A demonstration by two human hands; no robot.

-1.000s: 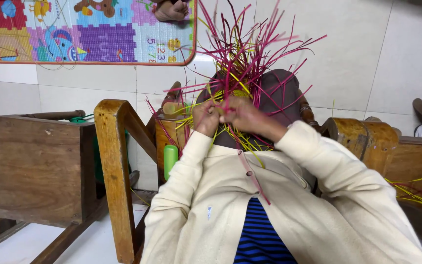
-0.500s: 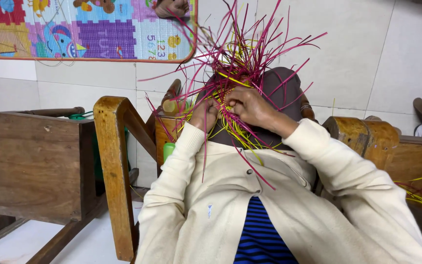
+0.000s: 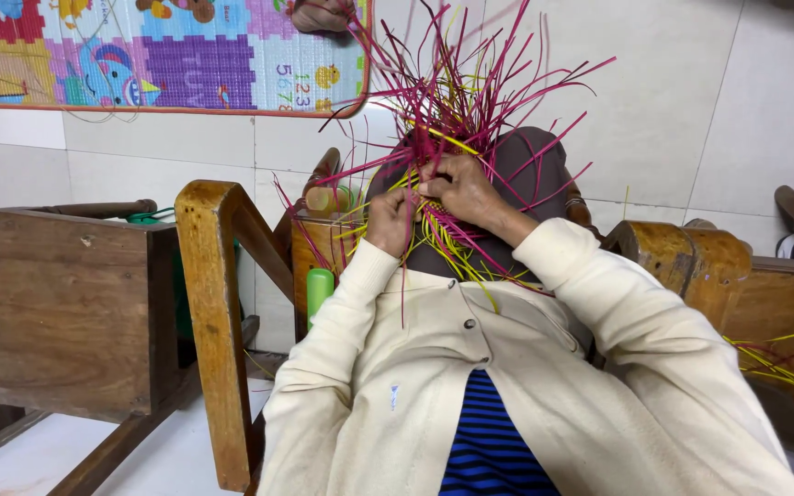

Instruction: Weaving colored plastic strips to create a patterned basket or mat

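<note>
Hands meet at the centre of a woven bundle of strips (image 3: 457, 129), held over the lap on dark cloth. Left hand (image 3: 390, 219): fingers closed, pinching strips at the bundle's lower left. Right hand (image 3: 461, 188): fingers curled narrow over the woven centre, gripping magenta and yellow strips. Loose strip ends fan upward and outward from the grip. Wooden chair arm (image 3: 213, 303) stands just left of the left sleeve. Green cylinder (image 3: 319, 292) stands beside that sleeve. Colourful play mat (image 3: 158, 55) hangs on the tiled wall behind. More loose strips (image 3: 783, 372) lie at far right.
</note>
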